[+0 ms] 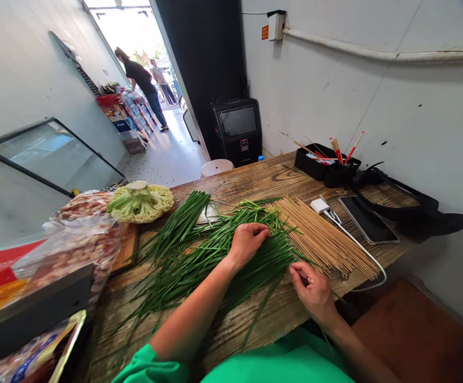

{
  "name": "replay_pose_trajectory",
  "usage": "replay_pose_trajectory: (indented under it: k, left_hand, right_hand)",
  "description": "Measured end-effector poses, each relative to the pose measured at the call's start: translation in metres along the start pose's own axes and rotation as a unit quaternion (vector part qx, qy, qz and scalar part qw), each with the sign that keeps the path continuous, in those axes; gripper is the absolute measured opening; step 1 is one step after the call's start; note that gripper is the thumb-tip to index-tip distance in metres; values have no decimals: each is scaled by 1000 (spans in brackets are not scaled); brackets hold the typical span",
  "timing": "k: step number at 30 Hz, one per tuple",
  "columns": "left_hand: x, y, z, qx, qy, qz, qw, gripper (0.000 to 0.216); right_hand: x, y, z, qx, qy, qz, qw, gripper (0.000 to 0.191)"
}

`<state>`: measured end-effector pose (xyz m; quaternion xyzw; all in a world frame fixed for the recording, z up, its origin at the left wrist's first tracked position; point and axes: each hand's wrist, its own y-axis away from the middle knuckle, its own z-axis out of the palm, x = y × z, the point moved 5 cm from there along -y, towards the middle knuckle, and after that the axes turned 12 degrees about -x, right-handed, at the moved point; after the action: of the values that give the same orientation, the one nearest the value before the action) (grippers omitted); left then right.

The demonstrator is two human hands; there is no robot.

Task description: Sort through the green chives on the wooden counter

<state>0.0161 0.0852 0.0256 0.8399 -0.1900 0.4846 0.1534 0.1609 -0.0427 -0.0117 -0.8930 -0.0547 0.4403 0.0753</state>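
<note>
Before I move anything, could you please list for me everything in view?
table: 1, brown, foreground
leaves: many, green, table middle
skewers: many, tan, right of leaves
cauliflower: 1, pale yellow-green, left of leaves
board: 1, brown, table's left
food bags: several, clear and coloured, far left
charger: 1, white, beside skewers
phone: 1, dark, right of skewers
holders: 2, black, table's far side
strap-like item: 1, black, right of phone
appliance: 1, black, behind table
stool: 1, pale, beyond table
glass panel: 1, black-framed, left side
packages: several, multicoloured, near doorway
people: 2, one dark-clothed, doorway
sleeve: 1, green, left arm
left grip: 1, bare, over leaves
right grip: 1, bare, at leaf ends
</note>
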Motion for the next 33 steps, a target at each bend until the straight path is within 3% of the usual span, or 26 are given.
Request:
replay_pose_trajectory:
  k: [11,17,23,25,28,33]
  left_hand:
    - [4,1,-1,-11,-20,9,1000,18]
    - [7,3,3,-21,-73,58,995,20]
    - [20,12,-6,-168,-180,103,964,36]
    - [17,8,-25,-119,-221,68,965,35]
    - [3,1,-57,27,-291,-5,956,29]
    - [-31,-10,-68,52,-402,-107,908,24]
  right_hand:
    - [3,1,1,-4,-3,2,1000,17]
    - [-1,1,0,8,10,-3,1000,19]
    - [0,0,-1,22,27,-9,999,18]
    - [0,0,-1,23,24,-13,999,17]
    - [-1,-1,-1,24,20,-15,999,17]
    - [-1,-1,-1,24,21,-13,999,18]
